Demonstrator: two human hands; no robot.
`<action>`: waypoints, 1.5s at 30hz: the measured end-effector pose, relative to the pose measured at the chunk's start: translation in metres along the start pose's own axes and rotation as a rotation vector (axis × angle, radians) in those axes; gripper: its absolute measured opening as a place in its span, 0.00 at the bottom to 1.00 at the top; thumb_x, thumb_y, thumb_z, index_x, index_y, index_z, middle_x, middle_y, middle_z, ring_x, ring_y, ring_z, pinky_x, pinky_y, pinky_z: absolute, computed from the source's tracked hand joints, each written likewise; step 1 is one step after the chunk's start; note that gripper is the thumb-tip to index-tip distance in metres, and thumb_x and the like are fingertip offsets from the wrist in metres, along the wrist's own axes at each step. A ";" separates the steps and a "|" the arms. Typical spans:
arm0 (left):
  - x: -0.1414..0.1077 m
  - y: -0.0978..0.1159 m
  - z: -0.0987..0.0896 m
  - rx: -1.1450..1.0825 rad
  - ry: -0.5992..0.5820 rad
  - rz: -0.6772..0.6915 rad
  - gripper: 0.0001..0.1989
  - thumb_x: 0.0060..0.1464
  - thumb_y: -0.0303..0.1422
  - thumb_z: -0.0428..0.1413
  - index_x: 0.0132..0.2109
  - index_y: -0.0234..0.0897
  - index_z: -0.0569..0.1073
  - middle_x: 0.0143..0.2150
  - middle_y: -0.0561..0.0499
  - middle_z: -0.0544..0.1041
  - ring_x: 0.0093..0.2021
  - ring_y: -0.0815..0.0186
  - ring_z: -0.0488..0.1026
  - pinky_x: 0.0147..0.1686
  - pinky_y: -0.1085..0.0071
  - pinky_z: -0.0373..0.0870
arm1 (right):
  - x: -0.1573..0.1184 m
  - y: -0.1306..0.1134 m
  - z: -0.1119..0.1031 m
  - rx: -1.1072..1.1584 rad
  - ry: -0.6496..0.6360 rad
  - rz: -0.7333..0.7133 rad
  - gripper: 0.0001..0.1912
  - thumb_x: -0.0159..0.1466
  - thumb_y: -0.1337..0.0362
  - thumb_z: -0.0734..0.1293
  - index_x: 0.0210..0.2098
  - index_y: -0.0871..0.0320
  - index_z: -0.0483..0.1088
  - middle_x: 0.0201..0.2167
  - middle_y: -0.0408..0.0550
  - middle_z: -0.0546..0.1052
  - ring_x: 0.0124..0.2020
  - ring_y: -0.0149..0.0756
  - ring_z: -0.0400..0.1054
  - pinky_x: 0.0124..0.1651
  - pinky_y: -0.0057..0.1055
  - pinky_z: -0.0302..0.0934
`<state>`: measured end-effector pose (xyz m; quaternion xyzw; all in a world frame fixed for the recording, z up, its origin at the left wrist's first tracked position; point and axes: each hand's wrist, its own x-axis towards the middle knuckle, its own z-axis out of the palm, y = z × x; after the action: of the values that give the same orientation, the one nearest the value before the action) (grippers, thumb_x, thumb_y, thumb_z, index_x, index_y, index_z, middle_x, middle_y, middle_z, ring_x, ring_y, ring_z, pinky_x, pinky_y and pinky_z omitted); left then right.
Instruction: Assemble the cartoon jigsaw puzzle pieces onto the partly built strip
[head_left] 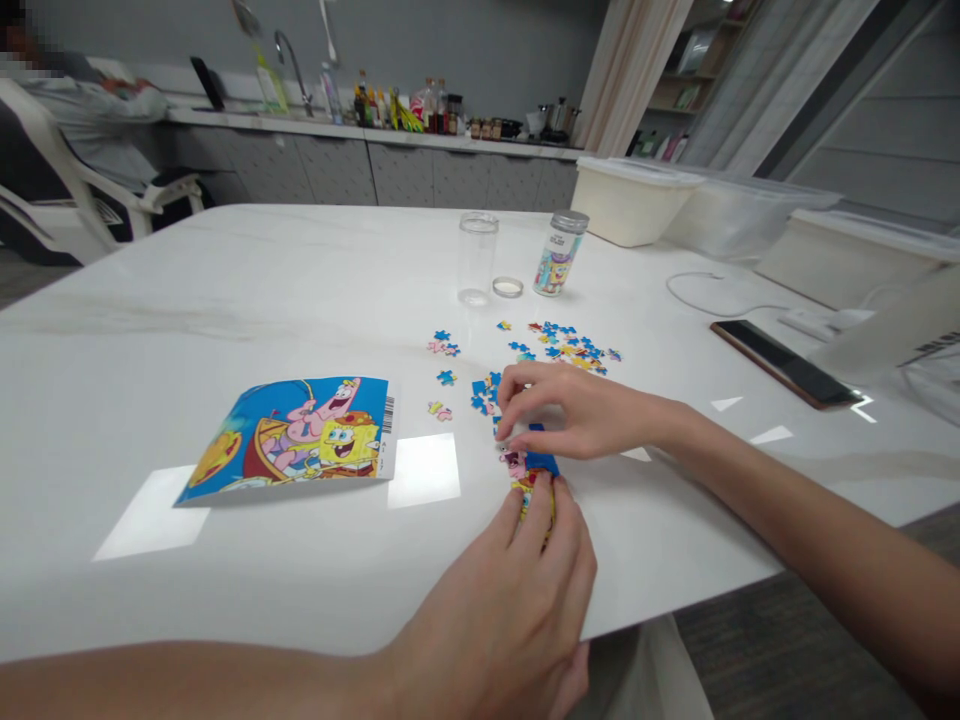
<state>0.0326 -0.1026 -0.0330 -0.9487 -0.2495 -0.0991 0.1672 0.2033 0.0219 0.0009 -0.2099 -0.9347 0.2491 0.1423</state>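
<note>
Partly joined puzzle (543, 463) lies flat; loose pieces (552, 329) scattered beyond

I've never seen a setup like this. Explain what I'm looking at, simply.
There is no machine here: a head-worn camera looks forward and down at the wearer's two bare hands. On the white table lie loose jigsaw pieces, a cartoon picture sheet, a clear jar, a labelled jar and a phone. The left hand has its fingertips on a joined puzzle section. The right hand is bent over that section; whether it pinches a piece is hidden.
</note>
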 end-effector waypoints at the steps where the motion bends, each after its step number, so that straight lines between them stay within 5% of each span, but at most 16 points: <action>1: 0.000 0.000 0.000 0.001 -0.002 -0.001 0.30 0.58 0.43 0.45 0.56 0.21 0.67 0.58 0.31 0.71 0.56 0.46 0.68 0.55 0.57 0.59 | 0.000 -0.002 -0.001 -0.001 -0.029 -0.019 0.06 0.63 0.66 0.67 0.35 0.57 0.77 0.37 0.48 0.73 0.39 0.34 0.68 0.45 0.33 0.61; 29: 0.002 0.000 -0.005 0.033 -0.049 0.007 0.30 0.58 0.44 0.46 0.56 0.21 0.68 0.55 0.30 0.72 0.53 0.48 0.69 0.55 0.56 0.58 | -0.006 -0.012 -0.006 -0.127 -0.189 -0.150 0.10 0.66 0.66 0.65 0.39 0.57 0.79 0.34 0.50 0.75 0.38 0.35 0.67 0.41 0.33 0.59; 35: 0.001 0.000 -0.004 0.038 -0.047 0.004 0.30 0.58 0.44 0.46 0.56 0.22 0.68 0.56 0.31 0.71 0.54 0.48 0.69 0.55 0.56 0.58 | -0.007 -0.015 -0.009 -0.176 -0.109 -0.103 0.11 0.66 0.69 0.63 0.40 0.56 0.78 0.34 0.49 0.74 0.37 0.35 0.66 0.40 0.32 0.58; 45: 0.001 -0.001 -0.005 0.031 -0.063 0.008 0.30 0.58 0.45 0.46 0.56 0.21 0.68 0.56 0.30 0.71 0.54 0.47 0.69 0.54 0.56 0.58 | -0.004 -0.014 -0.004 -0.119 -0.172 -0.032 0.08 0.65 0.70 0.64 0.41 0.58 0.74 0.38 0.50 0.71 0.39 0.35 0.67 0.41 0.31 0.60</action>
<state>0.0329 -0.1030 -0.0282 -0.9496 -0.2522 -0.0646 0.1746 0.2040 0.0109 0.0112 -0.1809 -0.9598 0.2080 0.0529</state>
